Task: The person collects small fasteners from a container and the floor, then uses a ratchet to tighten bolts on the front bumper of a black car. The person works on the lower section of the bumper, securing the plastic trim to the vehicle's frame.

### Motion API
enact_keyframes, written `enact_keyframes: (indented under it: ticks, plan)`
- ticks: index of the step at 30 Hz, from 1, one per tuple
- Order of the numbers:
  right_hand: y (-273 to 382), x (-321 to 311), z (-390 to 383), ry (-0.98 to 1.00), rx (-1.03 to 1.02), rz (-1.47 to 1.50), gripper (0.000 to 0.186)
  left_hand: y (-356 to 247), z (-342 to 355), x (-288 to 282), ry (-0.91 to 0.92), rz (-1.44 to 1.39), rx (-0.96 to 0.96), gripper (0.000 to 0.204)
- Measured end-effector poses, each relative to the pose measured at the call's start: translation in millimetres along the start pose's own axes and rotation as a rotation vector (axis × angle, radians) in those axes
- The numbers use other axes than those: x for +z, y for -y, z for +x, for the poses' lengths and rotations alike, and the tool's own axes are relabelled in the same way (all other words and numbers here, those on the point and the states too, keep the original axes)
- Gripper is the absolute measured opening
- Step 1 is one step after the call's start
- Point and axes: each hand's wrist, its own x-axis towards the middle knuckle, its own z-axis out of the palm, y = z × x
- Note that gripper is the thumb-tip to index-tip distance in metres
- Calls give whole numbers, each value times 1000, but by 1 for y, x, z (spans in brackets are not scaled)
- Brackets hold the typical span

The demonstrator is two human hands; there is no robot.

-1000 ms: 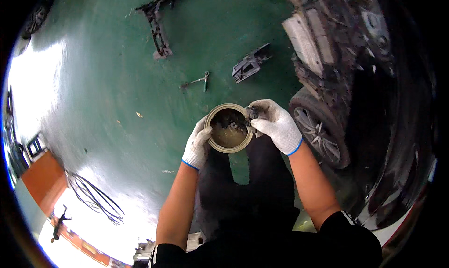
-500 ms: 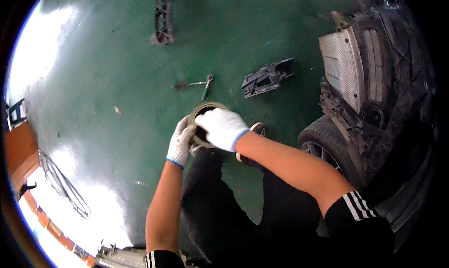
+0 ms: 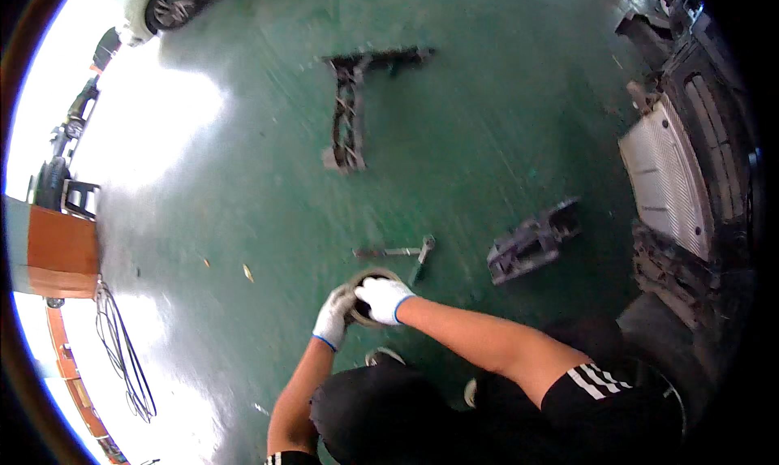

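Note:
A round tub (image 3: 375, 271) with a pale rim and a dark inside is in front of me, above the floor. My left hand (image 3: 333, 317), in a white knitted glove with a blue cuff, grips its left side. My right hand (image 3: 385, 299), gloved alike, reaches over the opening with its fingers curled inside the rim. Whatever those fingers hold is hidden. Just beyond the tub, a ratchet wrench (image 3: 425, 252) with a green handle lies on the floor, a long extension bar (image 3: 396, 251) pointing left from its head.
On the green floor lie a black plastic bracket (image 3: 527, 246) to the right and a long ribbed black frame piece (image 3: 347, 116) farther off. A partly stripped vehicle (image 3: 669, 169) stands at the right. At the left are an orange cabinet (image 3: 63, 250) and a coiled cable (image 3: 122, 355).
My view has shifted, bringing more of the far floor and a parked car's wheel into sight. Both hands stay at the tub, the right one still over its opening.

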Motion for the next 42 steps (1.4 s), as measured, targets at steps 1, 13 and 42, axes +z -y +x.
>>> enact_keyframes:
  ticks: [1,13,42]
  plan:
    - [-1,-2,10,25,7,-19,37,0,4,-6,-39,-4,23,55]
    - [-14,16,15,99,259,-39,41,34,38,-2,39,-134,56,63]
    - [-61,131,70,-114,318,117,46,50,54,9,-9,-67,4,60]
